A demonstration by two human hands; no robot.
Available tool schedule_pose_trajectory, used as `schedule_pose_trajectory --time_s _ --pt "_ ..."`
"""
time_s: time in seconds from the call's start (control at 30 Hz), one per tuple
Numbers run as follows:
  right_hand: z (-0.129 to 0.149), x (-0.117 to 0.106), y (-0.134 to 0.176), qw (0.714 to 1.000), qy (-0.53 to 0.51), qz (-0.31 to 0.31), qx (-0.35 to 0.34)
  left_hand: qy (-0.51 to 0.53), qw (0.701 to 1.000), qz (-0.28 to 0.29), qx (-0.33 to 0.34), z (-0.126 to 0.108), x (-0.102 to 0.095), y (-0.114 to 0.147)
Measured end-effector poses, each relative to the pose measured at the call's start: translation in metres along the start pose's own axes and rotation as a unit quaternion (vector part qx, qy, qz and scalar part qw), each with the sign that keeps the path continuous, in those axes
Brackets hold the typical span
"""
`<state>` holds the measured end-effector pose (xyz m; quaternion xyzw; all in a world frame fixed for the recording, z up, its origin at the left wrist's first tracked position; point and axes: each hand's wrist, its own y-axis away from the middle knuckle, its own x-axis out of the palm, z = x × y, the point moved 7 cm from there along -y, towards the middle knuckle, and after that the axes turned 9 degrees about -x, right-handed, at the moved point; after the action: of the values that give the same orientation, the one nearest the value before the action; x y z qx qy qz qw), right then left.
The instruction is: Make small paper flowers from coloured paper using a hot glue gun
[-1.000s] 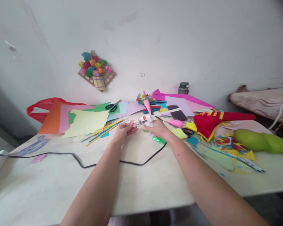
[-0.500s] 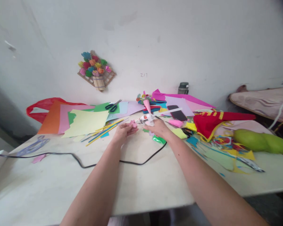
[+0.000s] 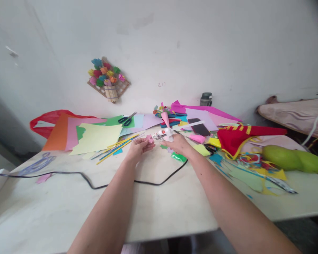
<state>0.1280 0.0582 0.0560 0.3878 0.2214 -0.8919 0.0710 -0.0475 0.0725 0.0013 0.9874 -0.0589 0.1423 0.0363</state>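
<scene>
Between the fingertips of my left hand (image 3: 140,148) is a small pink paper cutout (image 3: 149,139), shaped like a flower or star. My right hand (image 3: 178,144) is closed around a white glue gun (image 3: 166,133), its nozzle pointing left at the pink piece. A long translucent glue stick (image 3: 189,125) sticks out of the gun's back. Whether nozzle and paper touch, I cannot tell. Just beneath my right hand lies a shiny green packet (image 3: 178,157). Behind the gun is a pink paper cone (image 3: 165,118) with many small coloured cutouts around its top.
A black cord (image 3: 153,183) crosses the table in front. Coloured sheets (image 3: 95,137) and paper strips (image 3: 116,148) lie left, with scissors (image 3: 127,120) on them. To the right are a phone (image 3: 198,127), a red cloth piece (image 3: 233,141), paper scraps (image 3: 246,176) and green fruits (image 3: 294,158).
</scene>
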Motion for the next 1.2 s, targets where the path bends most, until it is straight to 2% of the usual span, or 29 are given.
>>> schedule_pose_trajectory --time_s 0.7,0.93,1.2 --pt "0.0018 -0.0025 0.0018 1.0 -0.003 0.002 0.011 -0.007 1.0 0.003 -0.004 0.0006 0.0008 -0.0006" --pt "0.0039 0.0005 -0.0007 1.0 -0.001 0.005 -0.015 -0.007 1.0 0.004 -0.006 0.0009 0.0006 -0.001" --pt "0.0053 -0.0041 0.002 1.0 0.002 0.01 -0.008 0.001 1.0 0.001 -0.002 0.0 0.0005 -0.0007"
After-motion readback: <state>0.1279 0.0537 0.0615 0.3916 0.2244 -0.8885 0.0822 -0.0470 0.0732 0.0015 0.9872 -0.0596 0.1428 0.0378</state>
